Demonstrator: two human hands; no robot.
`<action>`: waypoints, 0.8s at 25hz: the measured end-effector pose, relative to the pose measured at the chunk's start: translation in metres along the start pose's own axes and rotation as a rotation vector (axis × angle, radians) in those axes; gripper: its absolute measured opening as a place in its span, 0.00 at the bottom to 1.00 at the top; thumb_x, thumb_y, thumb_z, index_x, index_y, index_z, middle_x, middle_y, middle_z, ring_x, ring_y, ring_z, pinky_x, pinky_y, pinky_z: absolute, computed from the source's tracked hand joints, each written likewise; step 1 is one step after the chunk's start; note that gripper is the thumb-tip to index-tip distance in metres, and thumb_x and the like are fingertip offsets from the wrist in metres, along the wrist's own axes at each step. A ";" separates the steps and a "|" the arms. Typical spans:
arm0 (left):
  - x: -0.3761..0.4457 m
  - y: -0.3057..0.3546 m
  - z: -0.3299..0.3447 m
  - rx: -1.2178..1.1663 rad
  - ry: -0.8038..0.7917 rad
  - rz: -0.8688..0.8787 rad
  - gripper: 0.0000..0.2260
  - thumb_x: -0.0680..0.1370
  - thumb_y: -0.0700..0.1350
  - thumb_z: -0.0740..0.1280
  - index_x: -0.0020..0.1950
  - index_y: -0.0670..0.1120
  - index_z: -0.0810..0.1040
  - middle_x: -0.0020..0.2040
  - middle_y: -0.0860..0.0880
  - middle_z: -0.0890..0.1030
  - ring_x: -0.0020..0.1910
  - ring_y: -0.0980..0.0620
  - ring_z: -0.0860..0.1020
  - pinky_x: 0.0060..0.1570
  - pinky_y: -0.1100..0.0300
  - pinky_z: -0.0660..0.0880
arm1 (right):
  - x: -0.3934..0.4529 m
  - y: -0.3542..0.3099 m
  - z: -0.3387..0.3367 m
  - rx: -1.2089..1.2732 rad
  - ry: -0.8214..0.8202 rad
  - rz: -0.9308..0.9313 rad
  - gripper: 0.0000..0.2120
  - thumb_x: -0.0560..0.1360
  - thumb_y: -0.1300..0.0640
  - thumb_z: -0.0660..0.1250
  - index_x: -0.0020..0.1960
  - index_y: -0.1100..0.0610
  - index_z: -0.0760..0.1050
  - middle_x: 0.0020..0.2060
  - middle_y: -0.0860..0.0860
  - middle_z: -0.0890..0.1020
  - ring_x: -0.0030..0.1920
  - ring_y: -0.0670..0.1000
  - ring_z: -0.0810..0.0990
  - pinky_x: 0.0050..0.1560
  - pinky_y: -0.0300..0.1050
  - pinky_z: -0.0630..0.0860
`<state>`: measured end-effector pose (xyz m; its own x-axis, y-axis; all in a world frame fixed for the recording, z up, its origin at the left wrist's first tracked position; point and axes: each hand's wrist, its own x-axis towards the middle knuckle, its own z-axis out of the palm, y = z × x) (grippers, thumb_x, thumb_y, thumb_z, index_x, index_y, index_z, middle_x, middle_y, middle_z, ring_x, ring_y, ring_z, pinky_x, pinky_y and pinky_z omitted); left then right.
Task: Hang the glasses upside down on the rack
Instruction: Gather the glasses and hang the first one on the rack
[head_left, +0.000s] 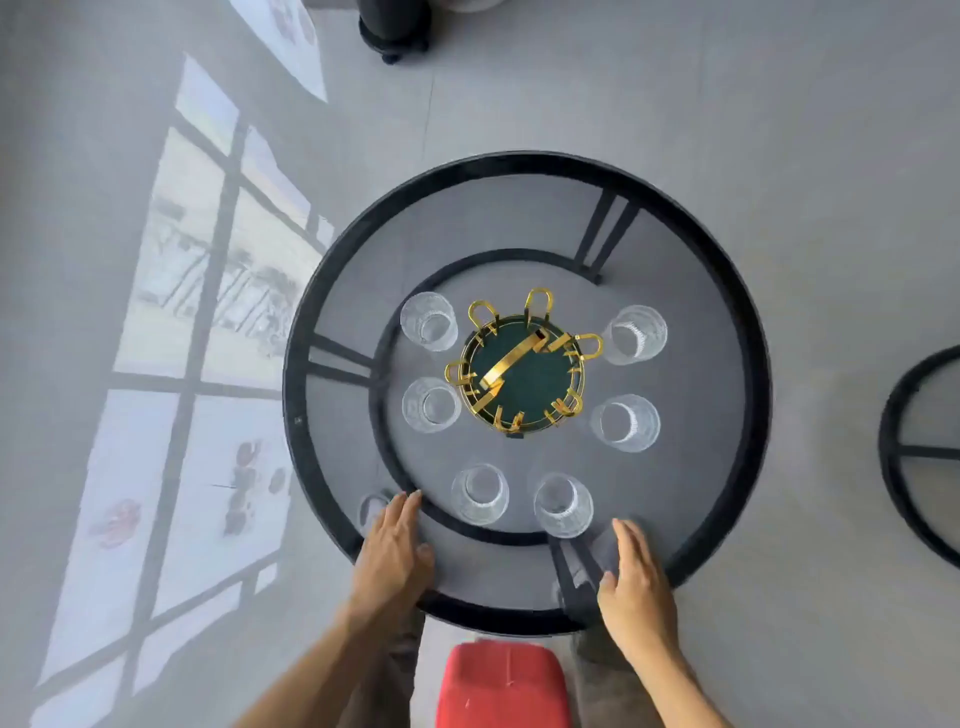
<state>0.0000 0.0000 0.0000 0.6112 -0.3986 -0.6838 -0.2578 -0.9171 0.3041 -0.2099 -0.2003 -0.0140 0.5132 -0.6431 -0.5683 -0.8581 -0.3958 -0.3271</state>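
Fingers of the left hand (394, 556) and right hand (636, 582) lie extended and flat on the near edge of the round glass worktop (727, 312), holding nothing. Beyond them six empty glasses (479, 493) stand mouth-up, ringed around the rack (522, 374), whose gold hooks carry none.
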 end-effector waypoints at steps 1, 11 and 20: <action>0.022 -0.005 0.013 0.050 0.049 0.057 0.31 0.75 0.38 0.63 0.78 0.43 0.61 0.78 0.41 0.63 0.76 0.42 0.62 0.72 0.50 0.61 | 0.020 0.012 0.011 -0.016 0.027 -0.079 0.30 0.69 0.75 0.69 0.71 0.67 0.70 0.70 0.63 0.73 0.70 0.64 0.71 0.67 0.59 0.70; 0.141 -0.034 0.083 0.443 0.288 0.664 0.29 0.76 0.50 0.61 0.75 0.39 0.66 0.76 0.37 0.62 0.75 0.36 0.63 0.72 0.41 0.56 | 0.142 0.046 0.079 -0.162 0.185 -0.661 0.26 0.71 0.74 0.59 0.68 0.67 0.73 0.70 0.62 0.73 0.72 0.59 0.65 0.72 0.56 0.60; 0.148 -0.043 0.105 0.379 0.460 0.772 0.29 0.75 0.50 0.56 0.75 0.40 0.67 0.76 0.38 0.65 0.75 0.37 0.63 0.70 0.41 0.57 | 0.147 0.060 0.105 -0.080 0.297 -0.682 0.30 0.70 0.67 0.65 0.73 0.60 0.69 0.76 0.51 0.66 0.78 0.49 0.57 0.76 0.45 0.51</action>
<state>0.0231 -0.0203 -0.1844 0.3847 -0.9223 -0.0356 -0.8844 -0.3794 0.2717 -0.1876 -0.2503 -0.1968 0.9230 -0.3837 -0.0276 -0.3506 -0.8094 -0.4712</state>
